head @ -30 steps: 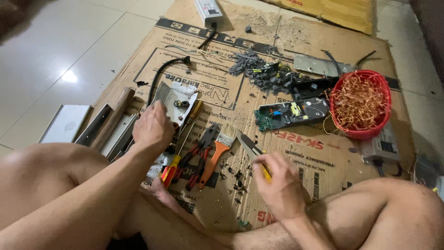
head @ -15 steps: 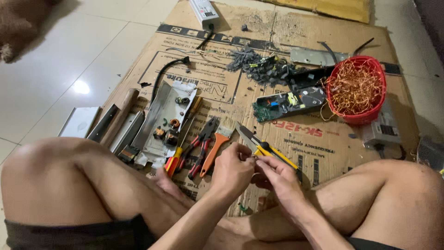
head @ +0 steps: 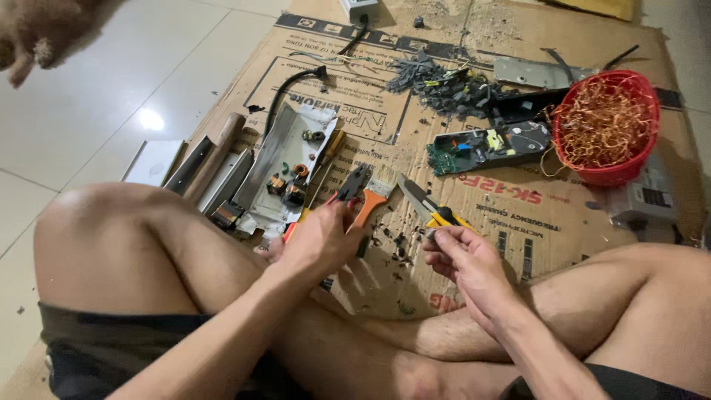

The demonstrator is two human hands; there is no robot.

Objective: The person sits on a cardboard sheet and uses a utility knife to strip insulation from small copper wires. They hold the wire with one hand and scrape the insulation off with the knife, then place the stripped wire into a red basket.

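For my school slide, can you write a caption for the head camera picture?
Person sitting cross-legged on cardboard, left hand on red-handled pliers, right hand by yellow-handled cutters.

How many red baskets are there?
1. The red basket sits at the right on the cardboard, full of copper wire. None other shows, though the edges may hide more.

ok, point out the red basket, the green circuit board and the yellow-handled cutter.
red basket [head: 646,89]: head view, right rim.
green circuit board [head: 452,154]: head view, left green part.
yellow-handled cutter [head: 415,196]: head view, metal blade, above the right hand.
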